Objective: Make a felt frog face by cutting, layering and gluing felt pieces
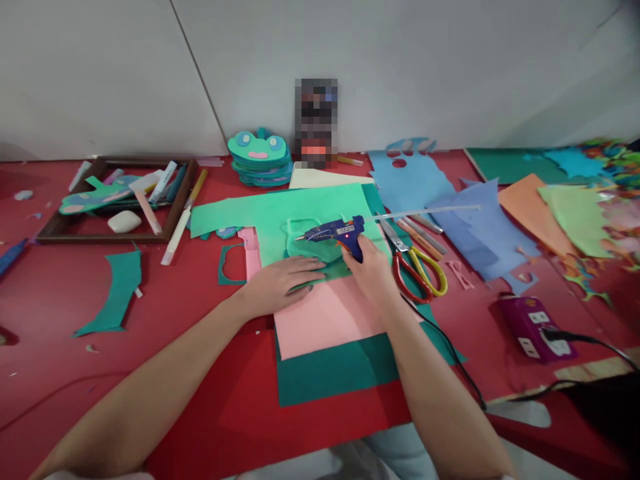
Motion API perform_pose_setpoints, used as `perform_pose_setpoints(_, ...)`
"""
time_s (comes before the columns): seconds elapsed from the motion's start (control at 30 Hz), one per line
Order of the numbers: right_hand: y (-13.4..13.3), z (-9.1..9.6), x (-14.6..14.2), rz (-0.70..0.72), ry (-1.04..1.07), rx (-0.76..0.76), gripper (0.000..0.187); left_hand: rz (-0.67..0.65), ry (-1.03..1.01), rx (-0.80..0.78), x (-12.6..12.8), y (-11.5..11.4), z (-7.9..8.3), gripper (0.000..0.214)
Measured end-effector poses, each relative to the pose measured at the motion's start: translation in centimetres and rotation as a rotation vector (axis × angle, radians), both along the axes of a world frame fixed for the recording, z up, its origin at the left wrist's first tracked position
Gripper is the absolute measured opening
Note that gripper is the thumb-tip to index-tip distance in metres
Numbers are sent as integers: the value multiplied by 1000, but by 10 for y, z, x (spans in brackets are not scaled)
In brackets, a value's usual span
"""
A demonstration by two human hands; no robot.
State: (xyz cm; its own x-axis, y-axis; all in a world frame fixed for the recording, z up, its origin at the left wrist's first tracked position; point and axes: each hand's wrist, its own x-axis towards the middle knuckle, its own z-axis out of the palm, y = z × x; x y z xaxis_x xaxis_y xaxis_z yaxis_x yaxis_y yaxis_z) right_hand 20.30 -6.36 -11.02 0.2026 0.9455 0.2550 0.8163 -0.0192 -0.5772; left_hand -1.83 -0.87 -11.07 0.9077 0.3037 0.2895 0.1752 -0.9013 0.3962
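Observation:
My right hand (367, 267) is wrapped round the handle of a blue glue gun (343, 231). A long clear glue stick (425, 212) juts from the gun's back, and its nozzle points left above a light green foam sheet (240, 212). My left hand (283, 283) lies flat with fingers stretched out, on a darker green cut piece (330, 268) below the nozzle. Under both hands are a pink sheet (325, 320) and a dark green sheet (340, 380). A rounded outline shows on the light green sheet around the nozzle; part of it is hidden by the gun.
Scissors (415, 267) with red and yellow handles lie right of my right hand. Farther right stands a purple power strip (535, 327) with a plugged-in cord. Frog-face cutouts (260, 157) are stacked at the back. A brown frame (117, 200) holds markers. Blue scraps (415, 177) lie behind.

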Motion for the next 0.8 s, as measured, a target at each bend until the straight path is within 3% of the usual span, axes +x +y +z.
perform_pose_setpoints(0.8,1,4,0,-8,36,-13,9,-6,42,-35,-1,1,0,35)
